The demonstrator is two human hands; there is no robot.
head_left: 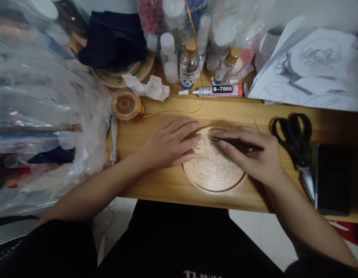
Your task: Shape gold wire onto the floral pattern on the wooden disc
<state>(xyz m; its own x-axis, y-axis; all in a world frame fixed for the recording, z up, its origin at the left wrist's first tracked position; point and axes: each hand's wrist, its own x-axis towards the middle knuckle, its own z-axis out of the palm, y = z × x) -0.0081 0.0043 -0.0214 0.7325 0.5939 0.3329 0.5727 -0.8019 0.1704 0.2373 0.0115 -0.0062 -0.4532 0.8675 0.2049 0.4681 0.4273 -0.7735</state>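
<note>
Near the counter's front edge (155, 185) lies a disc (212, 168); the left hand (173, 143) rests on it, fingers loosely spread, probably to steady it. The right hand (254, 150) pinches a tool (244, 144) pen-like, likely for control. Farther off, spool (127, 105) and glue (222, 90) sit apparently within reach.

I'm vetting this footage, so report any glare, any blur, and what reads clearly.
Head view: glare streaks the plastic wrapping at left; head view: sheets of line drawings blur toward the right edge; head view: the B-7000 glue tube reads crisply, and the round board shows legible flower lines.
</note>
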